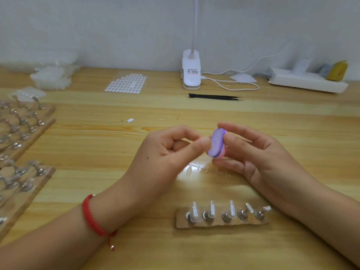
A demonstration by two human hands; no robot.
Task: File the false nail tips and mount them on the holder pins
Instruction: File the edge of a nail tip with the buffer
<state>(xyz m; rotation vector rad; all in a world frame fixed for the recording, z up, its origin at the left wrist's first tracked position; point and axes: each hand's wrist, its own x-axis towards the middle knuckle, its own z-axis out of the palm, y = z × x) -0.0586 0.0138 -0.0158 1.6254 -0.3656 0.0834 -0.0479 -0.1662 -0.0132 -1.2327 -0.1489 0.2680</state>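
Observation:
My right hand (pixel 255 152) grips a small purple and pink filing block (pixel 217 143) between thumb and fingers. My left hand (pixel 171 151) pinches a clear nail tip (pixel 204 140) against the block's purple face; the tip is mostly hidden by my fingertips. Below them on the table lies a clear strip of nail tips (pixel 206 169). Nearer to me a small wooden holder (pixel 222 218) carries a row of metal pins, three of them with clear tips standing on them.
Larger wooden boards with several metal pins (pixel 21 143) fill the left edge. A sheet of white adhesive tabs (pixel 126 82), a lamp clamp base (pixel 191 71) with its cable, black tweezers (pixel 214 97) and a power strip (pixel 307 82) sit at the back.

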